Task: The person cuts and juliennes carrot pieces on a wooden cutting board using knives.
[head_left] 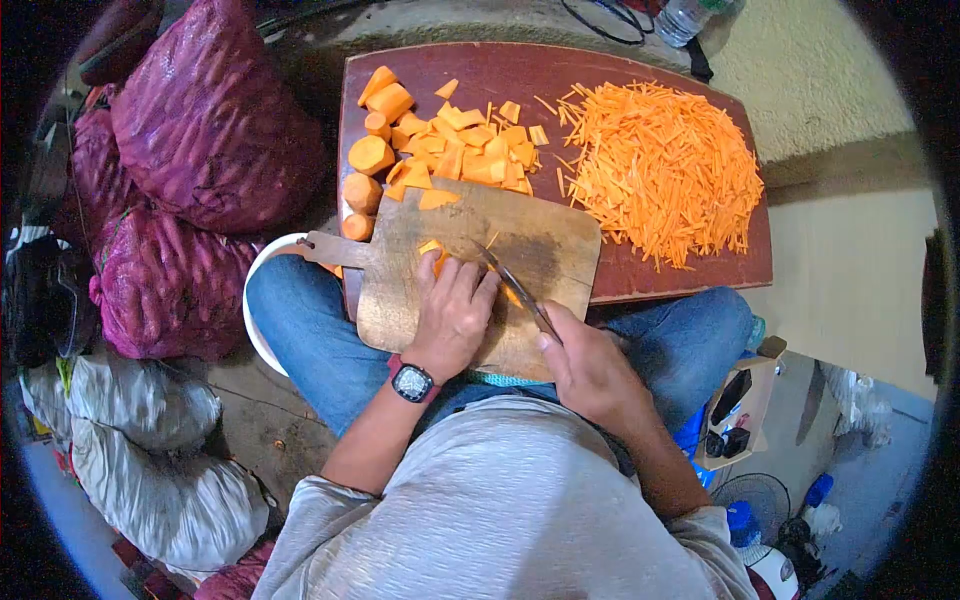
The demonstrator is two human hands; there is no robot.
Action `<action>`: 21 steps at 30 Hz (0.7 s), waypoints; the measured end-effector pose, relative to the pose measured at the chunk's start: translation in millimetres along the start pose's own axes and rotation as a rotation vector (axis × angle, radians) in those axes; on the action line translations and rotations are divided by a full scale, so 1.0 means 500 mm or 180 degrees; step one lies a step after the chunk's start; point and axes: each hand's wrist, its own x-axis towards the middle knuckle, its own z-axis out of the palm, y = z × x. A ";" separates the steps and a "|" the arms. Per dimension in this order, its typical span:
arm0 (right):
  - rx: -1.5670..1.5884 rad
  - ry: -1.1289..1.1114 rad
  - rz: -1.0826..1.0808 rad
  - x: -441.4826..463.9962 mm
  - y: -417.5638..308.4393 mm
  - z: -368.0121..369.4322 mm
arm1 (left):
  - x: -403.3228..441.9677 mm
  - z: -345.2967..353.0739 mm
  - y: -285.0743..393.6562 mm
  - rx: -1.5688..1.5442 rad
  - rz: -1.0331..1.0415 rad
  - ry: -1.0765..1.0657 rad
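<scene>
A wooden cutting board (400, 290) with a handle at its left lies across my lap and the edge of a dark red table. On the board, my left hand (455, 315), fingers curled, presses down a carrot slice (430, 247), mostly hidden under the fingers. My right hand (590, 365) is closed around the handle of a knife (522, 290). Its blade points away from me and leftward, close beside the left fingertips. A thin carrot strip (491, 240) lies near the blade's tip, and more orange shows along the blade.
The red table (660, 285) bears a big heap of carrot strips (665, 170), a pile of carrot slices (465, 145) and several thick carrot chunks (370, 155). Purple mesh sacks (215, 120) stand at left, above white sacks (160, 480). A white tub rim (262, 300) shows beside my left knee.
</scene>
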 end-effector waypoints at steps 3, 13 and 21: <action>-0.0040 0.0090 -0.0118 0.023 0.023 0.027 | 0.002 -0.005 0.005 -0.0015 0.0005 -0.0006; -0.0098 0.0024 -0.0061 0.016 -0.013 0.003 | 0.000 -0.003 0.003 -0.0067 -0.0015 0.0033; -0.0136 0.0615 -0.0771 0.039 0.036 0.040 | 0.005 0.002 0.003 -0.0043 0.0029 0.0141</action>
